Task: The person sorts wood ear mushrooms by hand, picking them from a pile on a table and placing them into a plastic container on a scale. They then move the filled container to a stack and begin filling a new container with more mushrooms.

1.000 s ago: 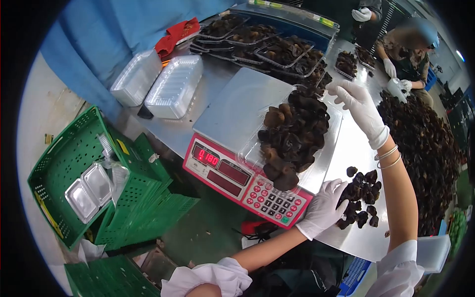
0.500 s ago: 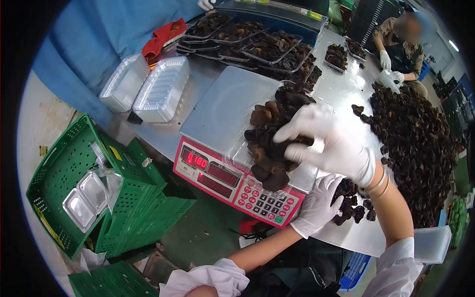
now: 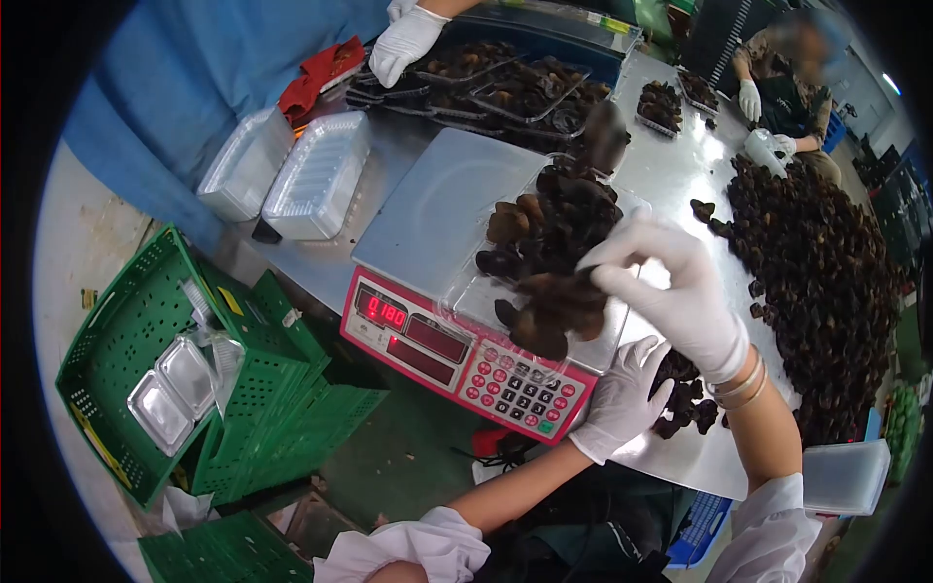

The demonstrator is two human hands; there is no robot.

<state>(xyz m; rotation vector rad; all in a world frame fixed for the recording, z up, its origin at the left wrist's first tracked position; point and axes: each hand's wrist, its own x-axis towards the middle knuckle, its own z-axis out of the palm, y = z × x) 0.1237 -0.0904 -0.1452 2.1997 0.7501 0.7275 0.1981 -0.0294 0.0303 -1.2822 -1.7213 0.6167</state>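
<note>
My right hand [image 3: 666, 291], in a white glove, has thumb and fingers pinched on a dark wood ear mushroom [image 3: 559, 296] over the near end of a clear plastic tray [image 3: 466, 296]. Wood ear mushrooms [image 3: 569, 209] heap up in that tray, which lies on a scale [image 3: 418, 204] with a red-framed panel reading 0.180. Just past the heap a brown piece [image 3: 603, 136] is smeared by motion. My left hand [image 3: 622, 398], also gloved, rests open at the scale's right front corner, fingers apart, beside a few loose wood ear mushrooms [image 3: 688, 403].
Filled trays [image 3: 530, 92] are stacked behind the scale, with a co-worker's gloved hand [image 3: 403, 47] over them. Empty clear trays [image 3: 316, 175] stand left. A large mushroom pile [image 3: 816, 282] covers the right side; another person [image 3: 787, 97] works beyond it. Green crates [image 3: 262, 379] stand lower left.
My right hand has lowered slightly and its spread fingers have closed on a mushroom. A co-worker's hand has come in over the stacked trays. My left hand stays in place; the display still reads 0.180.
</note>
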